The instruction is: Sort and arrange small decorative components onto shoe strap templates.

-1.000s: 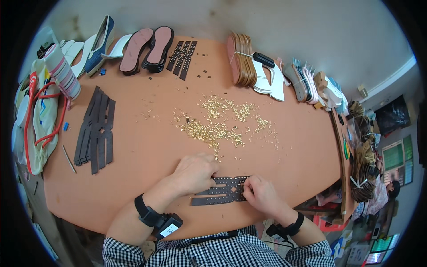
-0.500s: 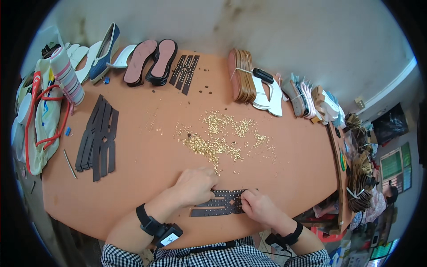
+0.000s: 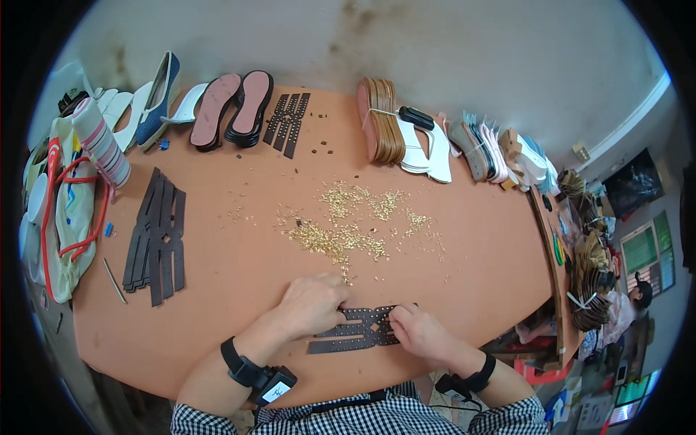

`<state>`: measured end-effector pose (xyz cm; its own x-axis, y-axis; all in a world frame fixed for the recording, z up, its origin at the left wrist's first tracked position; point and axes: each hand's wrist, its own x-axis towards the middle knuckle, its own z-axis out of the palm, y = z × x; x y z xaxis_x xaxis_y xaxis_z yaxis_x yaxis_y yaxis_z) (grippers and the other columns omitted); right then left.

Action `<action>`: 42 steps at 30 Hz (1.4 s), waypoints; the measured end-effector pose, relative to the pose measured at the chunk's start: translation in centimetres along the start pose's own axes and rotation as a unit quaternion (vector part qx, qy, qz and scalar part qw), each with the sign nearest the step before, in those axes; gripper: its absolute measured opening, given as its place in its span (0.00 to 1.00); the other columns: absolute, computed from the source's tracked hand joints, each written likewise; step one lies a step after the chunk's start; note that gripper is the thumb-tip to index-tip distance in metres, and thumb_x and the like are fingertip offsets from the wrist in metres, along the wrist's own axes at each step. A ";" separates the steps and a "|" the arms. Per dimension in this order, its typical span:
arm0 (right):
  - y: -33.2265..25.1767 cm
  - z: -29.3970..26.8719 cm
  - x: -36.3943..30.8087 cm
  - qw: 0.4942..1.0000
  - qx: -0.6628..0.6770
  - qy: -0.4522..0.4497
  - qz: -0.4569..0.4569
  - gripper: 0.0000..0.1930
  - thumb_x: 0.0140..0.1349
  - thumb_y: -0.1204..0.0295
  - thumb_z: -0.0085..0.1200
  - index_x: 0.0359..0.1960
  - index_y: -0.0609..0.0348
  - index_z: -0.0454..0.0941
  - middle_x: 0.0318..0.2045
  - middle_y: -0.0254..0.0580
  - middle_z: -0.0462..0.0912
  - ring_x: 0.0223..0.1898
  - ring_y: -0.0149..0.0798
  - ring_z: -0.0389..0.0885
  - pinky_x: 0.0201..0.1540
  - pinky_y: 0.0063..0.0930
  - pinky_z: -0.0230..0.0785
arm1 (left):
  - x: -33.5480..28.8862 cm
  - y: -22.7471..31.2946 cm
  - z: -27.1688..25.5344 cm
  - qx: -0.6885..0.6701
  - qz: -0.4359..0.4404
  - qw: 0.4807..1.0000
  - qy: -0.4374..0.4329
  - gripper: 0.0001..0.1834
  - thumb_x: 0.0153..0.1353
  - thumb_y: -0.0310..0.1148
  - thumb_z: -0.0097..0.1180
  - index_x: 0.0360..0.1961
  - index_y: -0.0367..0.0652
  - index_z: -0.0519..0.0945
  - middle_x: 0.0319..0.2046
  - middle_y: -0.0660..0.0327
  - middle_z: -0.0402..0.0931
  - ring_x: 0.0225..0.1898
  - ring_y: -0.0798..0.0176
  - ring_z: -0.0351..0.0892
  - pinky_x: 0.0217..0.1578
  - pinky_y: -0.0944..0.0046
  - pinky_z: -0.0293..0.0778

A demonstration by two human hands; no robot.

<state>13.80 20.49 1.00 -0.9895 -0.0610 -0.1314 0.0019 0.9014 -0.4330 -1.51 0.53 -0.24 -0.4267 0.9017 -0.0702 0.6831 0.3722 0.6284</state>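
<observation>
Studded strap (image 3: 367,335); one, touched by two hands (image 3: 423,333)

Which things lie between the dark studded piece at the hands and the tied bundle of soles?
Scattered small gold pieces and a few dark bits, on the table, shown in the head view.

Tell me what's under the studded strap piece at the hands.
The tan tabletop shows around the studded strap piece and through its slots; anything directly beneath its solid parts is covered.

The surface (image 3: 478,254) is orange-brown, the bits (image 3: 319,239) gold, the strap (image 3: 378,339) dark brown and pale-dotted, the sleeves (image 3: 203,420) black-and-white checked, the bottle (image 3: 101,141) striped pink and white.
</observation>
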 end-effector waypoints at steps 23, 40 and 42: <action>0.0 -0.7 0.3 0.985 0.112 -0.023 0.126 0.06 0.56 0.72 0.53 0.30 0.62 0.74 0.28 0.48 0.79 0.28 0.50 0.78 0.31 0.38 0.71 | -0.1 0.0 -0.1 0.000 -0.004 1.000 -0.001 0.09 0.46 0.37 0.61 0.27 0.45 0.80 0.32 0.60 0.76 0.41 0.54 0.76 0.38 0.54 0.73; 0.1 0.0 -0.2 0.995 0.065 -0.010 0.071 0.06 0.60 0.71 0.51 0.34 0.60 0.73 0.32 0.49 0.78 0.36 0.53 0.77 0.39 0.42 0.71 | -0.1 0.0 0.0 -0.005 -0.007 1.000 0.007 0.09 0.45 0.36 0.61 0.28 0.44 0.80 0.32 0.59 0.76 0.42 0.54 0.76 0.38 0.54 0.73; 0.6 0.3 -0.1 0.998 0.053 0.018 0.020 0.05 0.59 0.73 0.52 0.33 0.60 0.73 0.29 0.47 0.77 0.33 0.51 0.77 0.36 0.39 0.71 | -0.1 0.1 -0.1 -0.006 -0.009 1.000 0.006 0.09 0.45 0.36 0.60 0.28 0.44 0.80 0.32 0.59 0.76 0.42 0.54 0.76 0.39 0.54 0.73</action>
<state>13.94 20.88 0.47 -0.9929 -0.0091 -0.1188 0.0546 0.8518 -0.5211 -1.48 0.49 -0.09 -0.4464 0.8919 -0.0722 0.6677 0.3857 0.6367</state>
